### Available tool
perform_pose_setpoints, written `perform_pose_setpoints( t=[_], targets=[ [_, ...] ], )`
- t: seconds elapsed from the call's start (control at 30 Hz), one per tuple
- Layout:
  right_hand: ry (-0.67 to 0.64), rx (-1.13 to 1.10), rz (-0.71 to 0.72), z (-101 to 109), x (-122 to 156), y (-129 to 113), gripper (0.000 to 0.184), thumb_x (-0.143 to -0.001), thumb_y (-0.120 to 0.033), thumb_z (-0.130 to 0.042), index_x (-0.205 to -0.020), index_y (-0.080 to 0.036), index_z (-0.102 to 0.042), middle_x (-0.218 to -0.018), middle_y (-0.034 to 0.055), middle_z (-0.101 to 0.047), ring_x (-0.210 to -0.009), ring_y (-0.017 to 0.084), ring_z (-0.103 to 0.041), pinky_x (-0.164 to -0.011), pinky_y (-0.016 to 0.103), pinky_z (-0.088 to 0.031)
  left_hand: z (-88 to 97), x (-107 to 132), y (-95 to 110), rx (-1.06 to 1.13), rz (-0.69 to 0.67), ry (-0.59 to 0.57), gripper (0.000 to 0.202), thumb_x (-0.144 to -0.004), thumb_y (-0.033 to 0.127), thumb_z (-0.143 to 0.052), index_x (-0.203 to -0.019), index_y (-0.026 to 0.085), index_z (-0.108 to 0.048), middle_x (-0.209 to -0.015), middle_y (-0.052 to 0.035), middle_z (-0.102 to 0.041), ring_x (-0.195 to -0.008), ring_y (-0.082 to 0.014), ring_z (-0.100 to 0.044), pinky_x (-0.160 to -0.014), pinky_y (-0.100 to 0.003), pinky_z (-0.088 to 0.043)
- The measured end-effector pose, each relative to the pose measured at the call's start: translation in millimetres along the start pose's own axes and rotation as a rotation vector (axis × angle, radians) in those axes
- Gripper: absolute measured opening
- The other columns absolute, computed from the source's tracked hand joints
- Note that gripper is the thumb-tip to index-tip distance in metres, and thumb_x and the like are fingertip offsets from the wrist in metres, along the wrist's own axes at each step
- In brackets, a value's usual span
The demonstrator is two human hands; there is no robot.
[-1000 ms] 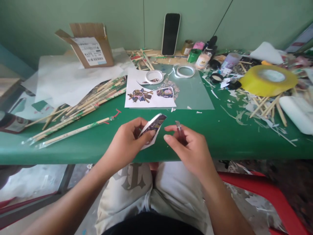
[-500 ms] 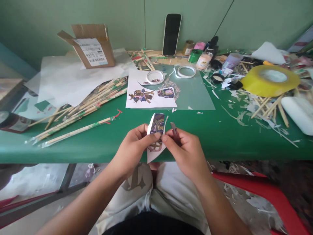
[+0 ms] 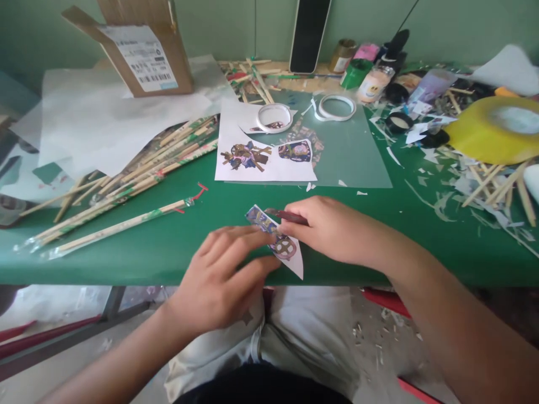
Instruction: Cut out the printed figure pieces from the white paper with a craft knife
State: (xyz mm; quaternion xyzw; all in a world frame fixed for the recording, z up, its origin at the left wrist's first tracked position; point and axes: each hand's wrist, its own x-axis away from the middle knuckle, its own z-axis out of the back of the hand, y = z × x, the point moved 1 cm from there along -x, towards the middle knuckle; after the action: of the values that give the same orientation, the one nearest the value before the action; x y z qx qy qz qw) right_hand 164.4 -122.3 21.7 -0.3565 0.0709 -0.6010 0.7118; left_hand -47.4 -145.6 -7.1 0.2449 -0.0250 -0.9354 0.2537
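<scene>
A small printed paper piece (image 3: pixel 287 250) with a wheel pattern and a white margin lies slanted on the green table near its front edge. My left hand (image 3: pixel 227 275) holds it down, with the forefinger and thumb on the paper and the other fingers bent beside them. In my right hand (image 3: pixel 324 227) is a dark red craft knife (image 3: pixel 292 217), its tip over the upper right side of the piece. Behind lies a white sheet (image 3: pixel 248 174) bearing another printed figure and a loose printed cutout (image 3: pixel 295 151).
White tape rolls (image 3: pixel 337 108) sit on a translucent mat (image 3: pixel 357 151). At left are wrapped wooden sticks (image 3: pixel 122 224) and a cardboard box (image 3: pixel 145 56). A phone (image 3: pixel 309 36) leans on the wall. Paint jars (image 3: pixel 376 83), a yellow tape roll (image 3: pixel 467 134) and paper scraps crowd the right.
The paper piece has gone from upright between both hands down to the tabletop, turned aslant. My right hand has swung the knife leftward over it. The view has shifted closer.
</scene>
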Motion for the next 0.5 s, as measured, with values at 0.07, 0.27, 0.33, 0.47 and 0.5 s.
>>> perform_pose_setpoints(
  t=[0.07,0.27,0.33,0.47,0.5],
  targets=[
    [-0.034,0.144,-0.026,2,-8,-4,0.029,-0.089,-0.033,-0.052,-0.063,-0.022,-0.047,-0.057,-0.0031,-0.053,-0.051,0.011,-0.042,-0.047,0.026,-0.024,-8.2,1,1,-0.021,-0.038,-0.117,0.030,-0.093,0.024,-0.054,-0.122,0.021,-0.058,-0.132,-0.0100,-0.062,-0.129,-0.0259,-0.052,-0.107,-0.044,-0.043],
    [0.207,0.380,0.027,-8,2,1,0.033,-0.099,-0.040,-0.033,-0.080,-0.023,-0.053,-0.058,-0.0020,-0.052,-0.050,0.013,-0.041,-0.048,0.026,-0.023,-18.8,3,19,-0.147,0.117,-0.162,0.041,-0.093,0.031,-0.053,-0.132,0.018,-0.057,-0.135,-0.0134,-0.061,-0.121,-0.0331,-0.056,-0.095,-0.046,-0.048],
    [0.231,0.394,0.080,-14,9,10,0.036,-0.099,-0.040,-0.031,-0.073,-0.023,-0.049,-0.052,-0.0034,-0.044,-0.045,0.012,-0.036,-0.047,0.026,-0.020,-18.3,3,21,-0.155,0.152,-0.152,0.040,-0.093,0.031,-0.052,-0.130,0.017,-0.059,-0.130,-0.0131,-0.064,-0.113,-0.0313,-0.059,-0.088,-0.044,-0.048],
    [0.314,0.444,0.137,-23,20,24,0.038,-0.098,-0.040,-0.033,-0.066,-0.022,-0.046,-0.049,-0.0044,-0.037,-0.043,0.011,-0.030,-0.046,0.026,-0.017,-18.7,-1,17,-0.117,0.186,-0.149,0.039,-0.093,0.035,-0.052,-0.125,0.015,-0.061,-0.126,-0.0131,-0.065,-0.104,-0.0293,-0.060,-0.081,-0.042,-0.046],
    [0.328,0.464,0.146,-24,22,26,0.039,-0.098,-0.039,-0.033,-0.066,-0.022,-0.046,-0.049,-0.0045,-0.037,-0.043,0.010,-0.029,-0.046,0.026,-0.016,-19.1,-2,16,-0.112,0.185,-0.154,0.039,-0.093,0.035,-0.052,-0.125,0.016,-0.061,-0.128,-0.0129,-0.065,-0.104,-0.0297,-0.059,-0.081,-0.043,-0.046]
  ],
)
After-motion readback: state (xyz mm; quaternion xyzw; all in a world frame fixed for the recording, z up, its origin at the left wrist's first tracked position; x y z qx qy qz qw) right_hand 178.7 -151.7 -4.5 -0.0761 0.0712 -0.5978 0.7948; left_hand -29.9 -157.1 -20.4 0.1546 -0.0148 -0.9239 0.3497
